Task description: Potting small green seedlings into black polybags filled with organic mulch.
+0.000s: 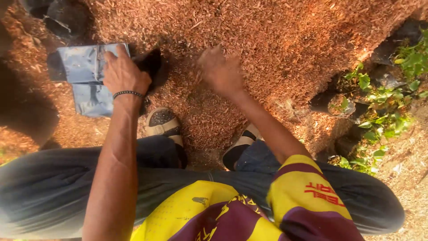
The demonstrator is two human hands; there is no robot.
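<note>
My left hand (pixel 124 73) grips the edge of a black plastic bag (pixel 87 76) that lies flat and shiny on a big heap of reddish-brown sawdust (pixel 267 40). A dark beaded bracelet circles that wrist. My right hand (pixel 220 71) is blurred, low over the sawdust in the middle of the heap, fingers curled down into the loose chips; whether it holds any is unclear. The bag's mouth seems to open toward the right, beside a dark hollow in the heap.
My two sandalled feet (pixel 165 125) stand in the sawdust below the hands, knees in dark trousers spread wide. Small green seedlings in black bags (pixel 343 105) stand at the right. More black plastic (pixel 62 18) lies at top left.
</note>
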